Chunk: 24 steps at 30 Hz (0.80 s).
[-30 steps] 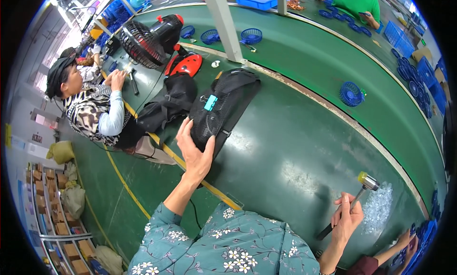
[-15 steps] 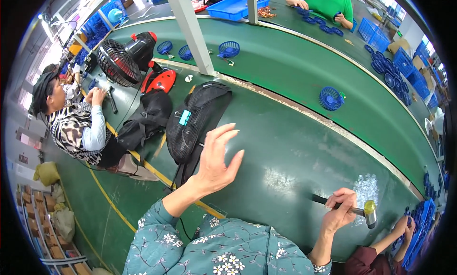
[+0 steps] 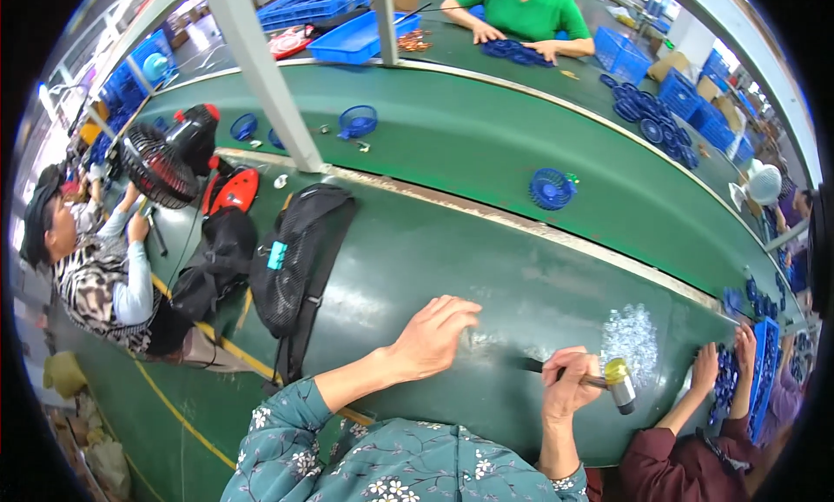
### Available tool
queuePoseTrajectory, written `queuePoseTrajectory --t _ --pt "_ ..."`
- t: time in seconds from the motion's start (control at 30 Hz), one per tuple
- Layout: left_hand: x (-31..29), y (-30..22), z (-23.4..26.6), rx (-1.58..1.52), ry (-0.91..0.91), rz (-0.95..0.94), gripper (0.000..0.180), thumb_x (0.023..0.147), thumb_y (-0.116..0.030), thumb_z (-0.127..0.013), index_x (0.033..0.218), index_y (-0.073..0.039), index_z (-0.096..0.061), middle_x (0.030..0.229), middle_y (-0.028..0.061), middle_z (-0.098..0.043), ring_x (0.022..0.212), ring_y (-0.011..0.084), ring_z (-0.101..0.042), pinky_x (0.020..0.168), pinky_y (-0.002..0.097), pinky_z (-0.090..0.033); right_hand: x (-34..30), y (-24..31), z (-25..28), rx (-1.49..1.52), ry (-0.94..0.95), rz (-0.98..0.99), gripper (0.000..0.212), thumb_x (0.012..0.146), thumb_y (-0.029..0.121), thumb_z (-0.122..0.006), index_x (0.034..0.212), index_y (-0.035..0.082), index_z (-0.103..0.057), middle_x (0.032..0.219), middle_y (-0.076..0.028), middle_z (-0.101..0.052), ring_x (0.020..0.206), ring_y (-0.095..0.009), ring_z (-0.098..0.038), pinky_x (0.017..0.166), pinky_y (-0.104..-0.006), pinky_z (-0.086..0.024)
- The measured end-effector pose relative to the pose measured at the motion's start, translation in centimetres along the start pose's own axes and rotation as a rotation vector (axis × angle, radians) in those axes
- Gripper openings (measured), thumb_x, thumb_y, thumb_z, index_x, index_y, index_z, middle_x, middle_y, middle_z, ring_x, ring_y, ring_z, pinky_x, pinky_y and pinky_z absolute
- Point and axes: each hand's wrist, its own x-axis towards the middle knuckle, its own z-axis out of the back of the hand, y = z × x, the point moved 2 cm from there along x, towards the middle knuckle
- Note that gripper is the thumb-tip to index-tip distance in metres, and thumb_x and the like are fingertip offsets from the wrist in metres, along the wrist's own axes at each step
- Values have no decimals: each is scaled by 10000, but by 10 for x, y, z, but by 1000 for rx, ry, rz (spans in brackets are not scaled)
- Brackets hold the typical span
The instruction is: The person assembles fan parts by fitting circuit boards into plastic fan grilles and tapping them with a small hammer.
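Note:
My right hand is wrapped round the dark handle of a small mallet with a yellow face on one end and a silver one on the other. Its head points to the right, just over the green tabletop. Beside it, on the far side, lies a patch of small clear pieces, too small to make out singly. My left hand holds nothing; its fingers reach out loosely to the right, low over the worn middle of the table.
Left of me lie a black mesh backpack with a turquoise clip and a black-and-red fan. Beyond runs a green conveyor carrying blue plastic fan cages. A co-worker's hands are near a blue crate at right.
My left hand has come down and nearer the table's middle. The mallet stays in my right hand. The view has turned rightward, so the surroundings sit further left. The co-worker opposite has lowered both hands.

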Motion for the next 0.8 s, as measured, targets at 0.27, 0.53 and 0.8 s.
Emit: queuePoseTrajectory --t 0.27,0.53,0.8 --pt "-14 23 -23 -91 -113 107 133 685 58 -531 676 -70 -496 623 97 -552 581 324 -578 517 425 -461 -8 -3 -6 8 4 75 400 1020 353 -523 774 43 -469 677 -94 -562 457 -71 -416 390 -203 -292" --pt "-13 19 -26 42 -54 87 104 690 14 -552 665 -64 -488 618 100 -565 583 322 -591 500 436 -463 0 -7 -8 -10 -42 78 416 1015 319 -542 722 36 -460 646 -76 -549 467 -62 -403 399 -194 -291" --pt "-16 21 -31 69 -68 40 110 691 -3 -557 655 -51 -465 584 117 -533 565 324 -586 485 451 -452 3 0 -5 -27 -81 -5 415 1041 262 -466 696 32 -454 618 -80 -531 453 -80 -405 395 -203 -307"
